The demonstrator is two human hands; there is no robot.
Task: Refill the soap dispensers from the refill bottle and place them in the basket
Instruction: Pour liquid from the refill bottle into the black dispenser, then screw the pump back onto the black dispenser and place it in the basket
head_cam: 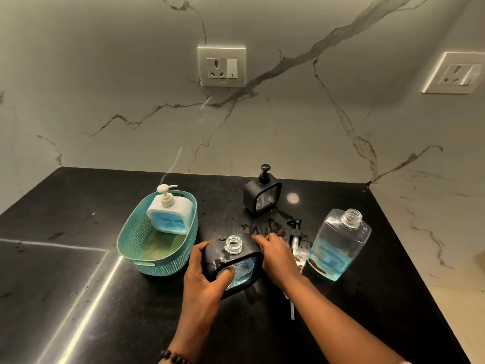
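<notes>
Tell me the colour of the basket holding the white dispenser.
Teal, perforated plastic basket; clearest in the head view.
</notes>
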